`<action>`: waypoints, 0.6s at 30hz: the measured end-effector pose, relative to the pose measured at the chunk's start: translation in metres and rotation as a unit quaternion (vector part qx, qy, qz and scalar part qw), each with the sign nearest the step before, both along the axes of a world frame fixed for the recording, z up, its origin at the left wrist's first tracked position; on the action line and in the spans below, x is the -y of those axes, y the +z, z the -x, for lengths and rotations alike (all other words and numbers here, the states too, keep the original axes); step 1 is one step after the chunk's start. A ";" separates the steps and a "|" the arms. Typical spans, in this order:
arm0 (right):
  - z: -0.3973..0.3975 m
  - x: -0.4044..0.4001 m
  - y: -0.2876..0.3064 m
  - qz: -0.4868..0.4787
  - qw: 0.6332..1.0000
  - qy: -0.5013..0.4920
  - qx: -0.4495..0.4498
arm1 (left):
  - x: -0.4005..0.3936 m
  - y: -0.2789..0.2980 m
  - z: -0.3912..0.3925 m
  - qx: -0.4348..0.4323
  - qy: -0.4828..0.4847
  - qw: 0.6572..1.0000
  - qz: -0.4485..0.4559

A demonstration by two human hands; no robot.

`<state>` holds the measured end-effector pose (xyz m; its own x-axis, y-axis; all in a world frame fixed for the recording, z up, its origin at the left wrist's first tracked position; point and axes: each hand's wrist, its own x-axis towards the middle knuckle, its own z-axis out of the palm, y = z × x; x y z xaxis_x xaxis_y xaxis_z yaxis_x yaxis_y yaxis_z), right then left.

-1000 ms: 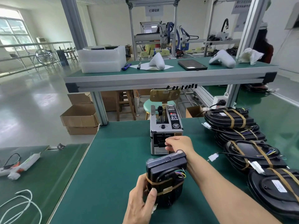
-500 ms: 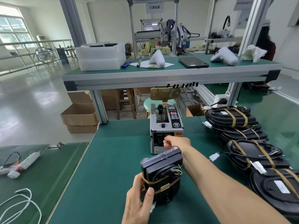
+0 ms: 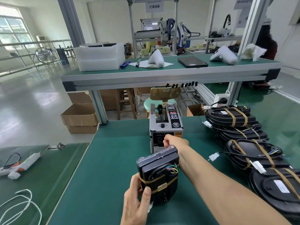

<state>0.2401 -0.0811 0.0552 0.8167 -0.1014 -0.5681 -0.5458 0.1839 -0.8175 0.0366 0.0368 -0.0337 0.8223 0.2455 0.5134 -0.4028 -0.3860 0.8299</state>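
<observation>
Reaching forward, the right hand [image 3: 174, 141] is held at the front outlet of a grey box-shaped metal tape dispenser [image 3: 165, 125], with its fingers curled. Whether a strip is pinched cannot be told, since no tape is seen there. A black plastic housing [image 3: 158, 171], bound by two tan tape bands, is stood on end on the green bench mat [image 3: 113, 159], just in front of the dispenser. It is gripped low on its side by the left hand [image 3: 138, 202], thumb laid across the lower band. Compared with a second ago, the right hand has barely been moved from the outlet, while the housing has been shifted slightly leftward. A fresh strip is judged to be still in the taking, so a further band is not yet applied. Similar bound black units [image 3: 253, 153] are stacked at the right.
</observation>
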 end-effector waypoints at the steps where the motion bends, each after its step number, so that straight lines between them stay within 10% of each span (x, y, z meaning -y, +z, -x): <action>1: 0.001 0.001 0.001 0.004 1.000 0.003 0.003 | 0.000 -0.001 -0.001 -0.003 0.002 1.000 -0.002; 11: 0.030 0.039 -0.013 0.012 0.994 0.107 0.031 | 0.003 0.001 -0.002 -0.015 -0.047 0.999 -0.011; 18: 0.101 0.082 0.027 -0.055 0.974 0.080 0.207 | 0.004 0.002 -0.002 -0.002 -0.056 0.998 -0.013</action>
<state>0.1394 -0.1629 0.0822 0.9781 0.0890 -0.1881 -0.2036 0.2232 -0.9533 0.0383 0.0325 -0.0319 0.8465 0.1378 0.5143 -0.4408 -0.3601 0.8222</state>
